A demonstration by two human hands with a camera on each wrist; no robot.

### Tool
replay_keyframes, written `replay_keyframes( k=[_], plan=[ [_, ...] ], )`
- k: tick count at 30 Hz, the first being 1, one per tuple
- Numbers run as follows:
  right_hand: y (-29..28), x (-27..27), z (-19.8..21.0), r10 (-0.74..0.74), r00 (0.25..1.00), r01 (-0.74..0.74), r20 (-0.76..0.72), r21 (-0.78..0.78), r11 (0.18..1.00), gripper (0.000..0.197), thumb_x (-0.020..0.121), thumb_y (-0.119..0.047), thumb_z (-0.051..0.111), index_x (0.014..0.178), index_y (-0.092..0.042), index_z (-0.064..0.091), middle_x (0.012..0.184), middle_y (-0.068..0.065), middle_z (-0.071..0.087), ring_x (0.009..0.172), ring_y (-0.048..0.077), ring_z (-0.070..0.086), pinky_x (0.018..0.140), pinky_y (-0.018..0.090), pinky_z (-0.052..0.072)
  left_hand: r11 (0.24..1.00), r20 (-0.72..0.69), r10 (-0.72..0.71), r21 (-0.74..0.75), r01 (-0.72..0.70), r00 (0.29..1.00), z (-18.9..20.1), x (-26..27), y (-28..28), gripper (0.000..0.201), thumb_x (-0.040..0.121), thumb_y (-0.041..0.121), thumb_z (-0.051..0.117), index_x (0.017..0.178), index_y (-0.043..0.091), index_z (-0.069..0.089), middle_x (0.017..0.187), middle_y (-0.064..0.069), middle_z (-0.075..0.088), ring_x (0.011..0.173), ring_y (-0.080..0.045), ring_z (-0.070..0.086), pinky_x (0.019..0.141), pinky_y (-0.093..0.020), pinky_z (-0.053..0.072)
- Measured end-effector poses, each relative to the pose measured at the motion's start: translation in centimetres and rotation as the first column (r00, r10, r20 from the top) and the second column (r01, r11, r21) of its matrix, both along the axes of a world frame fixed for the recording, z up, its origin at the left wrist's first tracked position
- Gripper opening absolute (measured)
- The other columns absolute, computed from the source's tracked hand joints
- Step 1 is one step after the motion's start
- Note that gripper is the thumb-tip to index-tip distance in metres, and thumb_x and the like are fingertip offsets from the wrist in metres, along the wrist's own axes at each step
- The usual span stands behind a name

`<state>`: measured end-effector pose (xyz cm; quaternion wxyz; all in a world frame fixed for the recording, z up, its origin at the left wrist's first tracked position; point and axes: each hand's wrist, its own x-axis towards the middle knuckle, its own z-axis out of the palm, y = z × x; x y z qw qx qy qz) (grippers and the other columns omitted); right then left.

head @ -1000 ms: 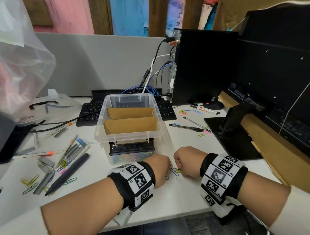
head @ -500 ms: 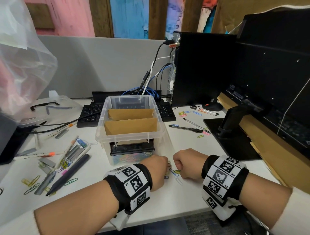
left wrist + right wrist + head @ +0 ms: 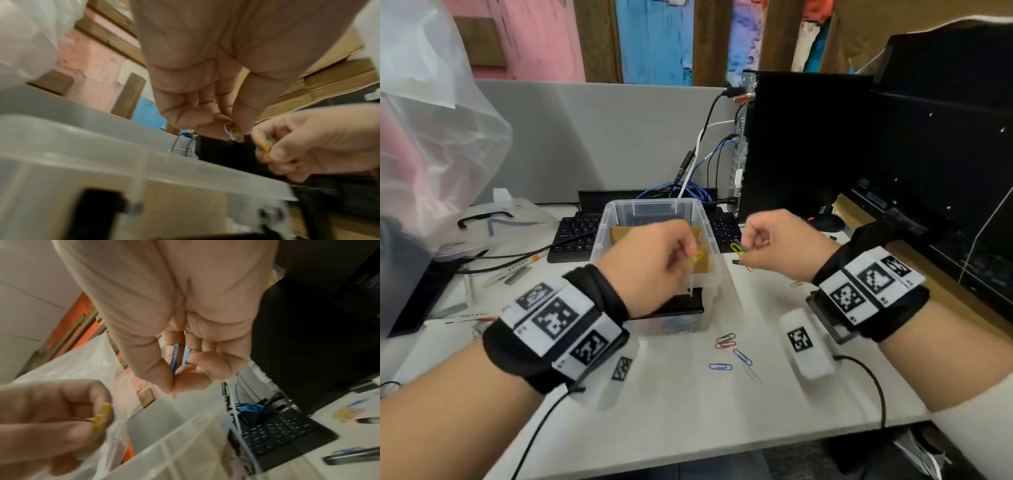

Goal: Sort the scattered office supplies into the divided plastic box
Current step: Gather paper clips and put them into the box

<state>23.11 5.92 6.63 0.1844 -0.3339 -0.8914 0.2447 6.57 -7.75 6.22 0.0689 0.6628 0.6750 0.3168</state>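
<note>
A clear plastic box [image 3: 714, 253] with brown cardboard dividers [image 3: 619, 234] stands mid-desk. My left hand [image 3: 654, 263] hovers over the box's front right part and pinches paper clips [image 3: 697, 257], yellow and white in the left wrist view [image 3: 233, 132]. My right hand [image 3: 780, 245] is raised just right of the box, pinching yellow and green paper clips [image 3: 738, 247]; the right wrist view shows a blue clip [image 3: 174, 357] between thumb and fingers. Several loose paper clips [image 3: 726, 342] lie on the desk in front of the box.
A black keyboard [image 3: 575, 236] sits behind the box, with cables [image 3: 688, 178] and a black computer tower [image 3: 801, 144] beyond. A monitor [image 3: 945, 154] fills the right. Pens [image 3: 513, 270] and a clear plastic bag [image 3: 431, 137] are at left.
Both hands have lifted off the desk, each holding paper clips, and moved up toward the box. Several clips stay on the desk where the hands were.
</note>
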Motion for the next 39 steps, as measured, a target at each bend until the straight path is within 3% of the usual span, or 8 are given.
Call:
replay_keyframes(
  k=[3,9,13,16,20,25,30,39],
  plan=[
    [-0.6,-2.4,0.8,0.060,0.994,-0.060,-0.087,-0.004,0.998,0.025,0.073,-0.005,0.073,0.065,-0.021,0.056,0.060,-0.008,0.054,0.054,0.005,0.046,0.054,0.014,0.040,0.989,-0.055,0.133,-0.062,-0.136,0.990,0.4,-2.0,0.9,0.017,0.085,0.008,0.061,0.081,0.024,0.058,0.074,0.008,0.062,0.065,-0.006,0.055,0.062,-0.014,0.042],
    [-1.5,-5.1,0.2,0.095,0.994,-0.096,0.049,0.018,0.995,0.018,0.072,-0.010,0.079,0.073,-0.018,0.063,0.067,-0.009,0.055,0.064,0.008,0.053,0.064,0.020,0.046,0.961,-0.154,0.196,-0.164,-0.221,0.968,-0.1,-3.3,1.4,0.009,0.083,0.010,0.065,0.084,0.018,0.069,0.071,0.010,0.062,0.060,0.003,0.051,0.053,-0.001,0.031],
    [-1.7,-4.7,0.1,0.102,0.994,-0.102,0.035,0.006,0.995,0.011,0.074,-0.009,0.077,0.079,-0.015,0.070,0.072,-0.005,0.062,0.070,0.012,0.058,0.071,0.023,0.051,0.962,-0.144,0.201,-0.156,-0.223,0.969,-0.1,-3.0,1.3,0.008,0.084,0.012,0.065,0.084,0.020,0.066,0.070,0.011,0.061,0.064,-0.002,0.054,0.059,-0.009,0.038],
    [-1.6,-3.7,0.1,0.119,0.993,-0.119,-0.015,-0.016,0.993,0.010,0.075,-0.008,0.076,0.077,-0.017,0.070,0.078,0.003,0.069,0.075,0.019,0.064,0.072,0.027,0.053,0.986,-0.082,0.155,-0.047,-0.159,0.984,0.1,-1.7,1.0,0.010,0.083,0.016,0.067,0.082,0.024,0.062,0.073,0.011,0.062,0.065,-0.002,0.054,0.069,-0.019,0.045],
    [-1.1,-1.6,-0.3,0.072,0.994,-0.075,-0.078,-0.038,0.996,0.010,0.075,-0.007,0.073,0.074,-0.016,0.068,0.068,-0.002,0.067,0.059,0.003,0.058,0.057,0.016,0.043,0.995,-0.029,-0.101,0.003,0.101,0.994,0.4,1.6,-0.1,0.013,0.082,0.016,0.067,0.080,0.027,0.063,0.069,0.014,0.061,0.063,0.002,0.055,0.062,-0.007,0.042],
    [-1.2,0.8,-2.5,0.062,0.952,-0.014,0.300,-0.161,0.987,0.008,0.081,-0.009,0.069,0.080,-0.011,0.061,0.062,-0.005,0.065,0.046,-0.002,0.056,0.045,0.011,0.039,0.918,-0.129,-0.305,-0.304,0.256,0.944,-2.6,4.7,0.0,0.008,0.088,0.019,0.059,0.085,0.020,0.067,0.072,0.011,0.064,0.067,-0.002,0.060,0.067,-0.018,0.049],
    [-2.8,1.0,-6.3,0.098,0.757,-0.038,0.646,-0.106,0.994,0.024,0.073,-0.024,0.077,0.075,-0.017,0.054,0.082,0.001,0.063,0.069,0.015,0.058,0.055,0.023,0.043,0.824,-0.360,-0.318,-0.562,0.069,0.877,-6.4,6.3,1.6,0.022,0.093,0.023,0.053,0.111,0.012,0.060,0.108,-0.006,0.064,0.099,-0.024,0.061,0.081,-0.032,0.049],
    [-3.6,0.8,-8.5,0.113,0.733,-0.056,0.671,-0.105,0.993,0.022,0.068,-0.008,0.074,0.086,-0.009,0.061,0.093,0.011,0.069,0.075,0.021,0.056,0.064,0.027,0.048,0.764,-0.425,-0.300,-0.643,-0.051,0.854,-9.1,6.8,3.0,0.025,0.093,0.010,0.049,0.117,0.006,0.054,0.119,-0.014,0.057,0.107,-0.029,0.059,0.083,-0.032,0.047]
  ],
)
